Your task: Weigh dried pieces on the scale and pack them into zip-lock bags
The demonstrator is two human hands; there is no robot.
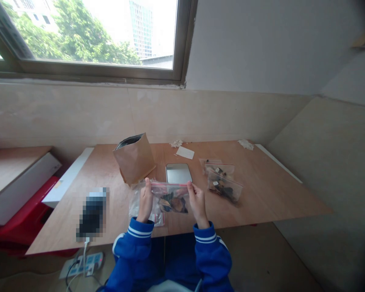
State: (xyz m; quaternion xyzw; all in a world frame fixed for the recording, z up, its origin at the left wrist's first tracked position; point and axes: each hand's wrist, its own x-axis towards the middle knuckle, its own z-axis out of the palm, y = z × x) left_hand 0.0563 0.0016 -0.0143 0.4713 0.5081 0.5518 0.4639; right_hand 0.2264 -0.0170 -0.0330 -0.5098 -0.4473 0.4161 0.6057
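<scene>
A clear zip bag point(173, 198) with a red seal strip stretches between my two hands, above the table's near edge. Dark and brown dried pieces lie inside it. My left hand point(145, 201) pinches the bag's upper left corner. At the upper right corner, my right hand point(197, 201) grips it with the thumb on top. Beneath and beside my left hand are several empty plastic bags point(136, 202). Just beyond the held bag rests a flat silver scale point(179, 172), its near edge partly covered by the bag.
A brown paper pouch point(135, 158) stands open behind my left hand. Filled zip bags point(224, 187) lie to the right. A white card point(185, 152) is farther back. On the left, a blurred phone-like object point(92, 215) has a cable running to a power strip point(85, 263) below.
</scene>
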